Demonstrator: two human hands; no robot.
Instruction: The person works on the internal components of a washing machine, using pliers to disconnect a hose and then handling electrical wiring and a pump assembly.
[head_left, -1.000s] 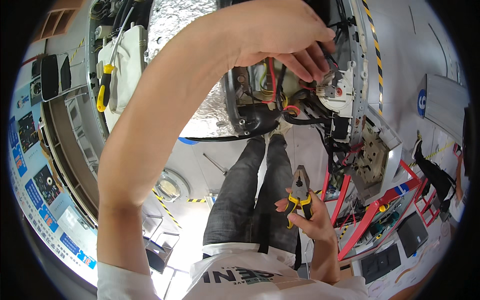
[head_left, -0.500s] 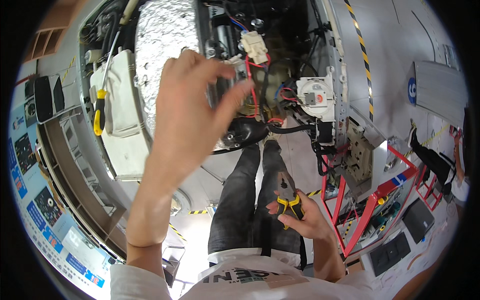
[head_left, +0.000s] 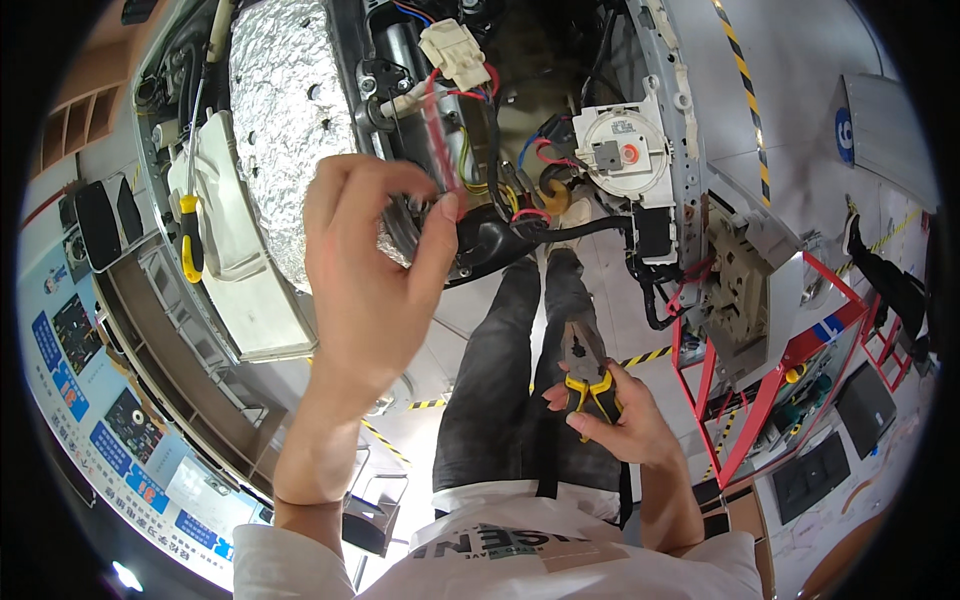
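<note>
At the open appliance (head_left: 681, 130), my left hand (head_left: 370, 255) is raised with its thumb and index fingertips almost together. The lower end of a red wire (head_left: 437, 140), smeared by motion, lies between those fingertips. That wire runs down from a white plastic connector block (head_left: 455, 52). Lower and to the right, my right hand (head_left: 640, 420) is closed round the yellow-and-black handles of a pair of pliers (head_left: 585, 372). Their grey jaws point up and away from me, in front of my legs.
A yellow-and-black screwdriver (head_left: 190, 240) rests on the appliance's left side, beside a silver foil-covered panel (head_left: 285, 110). A white round switch unit (head_left: 625, 150) sits at the right. Beyond stands a red-framed cart (head_left: 745, 430). Another person's leg (head_left: 880, 285) shows far right.
My left thumb and index finger have come together at the red wire, which has swung left at its lower end. The view has shifted; the pliers stay in my right hand.
</note>
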